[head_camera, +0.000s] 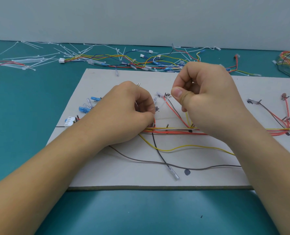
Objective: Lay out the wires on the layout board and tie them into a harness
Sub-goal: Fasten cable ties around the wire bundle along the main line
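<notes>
A pale layout board (107,173) lies on the teal table. A bundle of orange, yellow and white wires (171,130) runs left to right across its middle, past small pegs. My left hand (132,112) rests on the board, its fingertips pinching the bundle's left end. My right hand (203,92) is raised just right of it, thumb and forefinger pinched on the end of a thin translucent cable tie (163,109) that leads down toward the bundle. Loose yellow (183,147), brown (149,161) and black (159,153) wires trail over the board's near part.
Several blue and clear terminals (85,107) and a white connector (69,122) sit at the board's left. Wire branches with terminals (276,114) fan out at right. Behind the board lie loose white cable ties (39,58) and tangled spare wires (141,62).
</notes>
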Demonstrator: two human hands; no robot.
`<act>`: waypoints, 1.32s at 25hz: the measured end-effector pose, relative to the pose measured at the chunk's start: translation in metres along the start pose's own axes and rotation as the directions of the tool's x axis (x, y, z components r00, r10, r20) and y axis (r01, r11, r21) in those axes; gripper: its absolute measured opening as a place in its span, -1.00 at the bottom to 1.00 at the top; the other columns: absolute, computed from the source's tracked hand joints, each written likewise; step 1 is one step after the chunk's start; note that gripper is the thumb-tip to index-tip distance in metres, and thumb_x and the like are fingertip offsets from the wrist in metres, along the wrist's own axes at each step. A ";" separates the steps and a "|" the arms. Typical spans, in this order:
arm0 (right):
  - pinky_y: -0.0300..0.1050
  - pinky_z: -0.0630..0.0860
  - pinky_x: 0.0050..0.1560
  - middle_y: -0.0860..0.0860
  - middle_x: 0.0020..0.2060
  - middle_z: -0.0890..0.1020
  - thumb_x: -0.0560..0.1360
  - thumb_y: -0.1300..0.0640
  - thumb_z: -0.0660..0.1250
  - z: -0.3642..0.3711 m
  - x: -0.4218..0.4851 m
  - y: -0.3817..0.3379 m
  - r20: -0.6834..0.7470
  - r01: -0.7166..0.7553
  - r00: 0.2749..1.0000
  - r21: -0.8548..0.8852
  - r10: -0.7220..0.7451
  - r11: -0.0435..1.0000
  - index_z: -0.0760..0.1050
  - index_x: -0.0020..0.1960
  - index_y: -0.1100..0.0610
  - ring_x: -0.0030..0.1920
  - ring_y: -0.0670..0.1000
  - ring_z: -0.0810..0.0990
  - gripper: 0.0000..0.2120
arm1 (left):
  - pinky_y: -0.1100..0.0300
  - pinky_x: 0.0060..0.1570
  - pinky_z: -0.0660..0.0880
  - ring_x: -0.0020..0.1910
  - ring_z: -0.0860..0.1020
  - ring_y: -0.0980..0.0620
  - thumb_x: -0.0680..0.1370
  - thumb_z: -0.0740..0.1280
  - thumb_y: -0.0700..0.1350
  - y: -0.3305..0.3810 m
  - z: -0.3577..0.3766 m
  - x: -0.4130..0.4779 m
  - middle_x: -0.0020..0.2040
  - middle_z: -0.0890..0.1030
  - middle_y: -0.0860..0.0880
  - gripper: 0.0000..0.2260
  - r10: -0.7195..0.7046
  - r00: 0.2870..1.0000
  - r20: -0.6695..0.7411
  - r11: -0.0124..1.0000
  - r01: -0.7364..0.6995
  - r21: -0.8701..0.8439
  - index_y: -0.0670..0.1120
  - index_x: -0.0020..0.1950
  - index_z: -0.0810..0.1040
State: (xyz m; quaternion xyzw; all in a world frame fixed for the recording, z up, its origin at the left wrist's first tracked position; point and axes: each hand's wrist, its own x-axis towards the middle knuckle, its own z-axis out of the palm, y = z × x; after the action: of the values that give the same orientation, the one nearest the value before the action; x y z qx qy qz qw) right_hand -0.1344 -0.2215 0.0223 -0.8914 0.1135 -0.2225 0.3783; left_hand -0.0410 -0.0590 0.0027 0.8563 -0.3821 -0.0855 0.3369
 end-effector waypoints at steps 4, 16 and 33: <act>-0.29 0.42 -0.39 -0.15 -0.47 0.55 0.50 0.31 0.41 -0.001 0.002 -0.001 -0.005 -0.025 1.000 -0.004 0.025 1.000 0.50 -0.28 0.01 -0.42 -0.11 0.52 -0.72 | 0.45 -0.37 0.39 -0.32 0.55 0.20 0.48 0.43 -0.17 -0.001 -0.001 0.000 -0.30 0.64 0.20 -0.87 0.006 1.000 0.002 1.000 -0.006 -0.003 0.02 -0.25 0.65; -0.23 0.46 -0.37 -0.01 -0.44 0.63 0.49 0.15 0.45 -0.011 0.006 0.003 0.039 -0.164 0.986 0.061 0.162 0.984 0.60 -0.28 0.15 -0.46 -0.08 0.50 -0.82 | 0.34 -0.06 0.39 -0.13 0.51 0.13 0.48 0.44 -0.15 0.000 0.000 -0.010 -0.21 0.58 0.12 -0.88 0.109 0.984 -0.138 0.992 -0.099 0.075 0.07 -0.18 0.64; -0.17 0.44 -0.31 0.00 -0.42 0.69 0.45 0.13 0.43 -0.037 0.006 0.014 0.383 -0.271 0.847 -0.288 0.370 0.918 0.68 -0.25 0.04 -0.50 -0.13 0.50 -0.88 | -0.02 0.15 0.46 -0.09 0.58 0.15 0.39 0.29 -0.02 0.010 -0.012 -0.019 -0.19 0.61 0.14 -0.84 0.088 0.993 0.084 0.995 -0.092 0.038 0.11 -0.16 0.67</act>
State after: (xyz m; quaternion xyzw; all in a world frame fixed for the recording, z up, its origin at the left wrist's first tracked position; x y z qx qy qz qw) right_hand -0.1478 -0.2564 0.0363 -0.9230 0.1997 0.0603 0.3234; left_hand -0.0553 -0.0434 0.0161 0.8408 -0.4355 -0.0974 0.3065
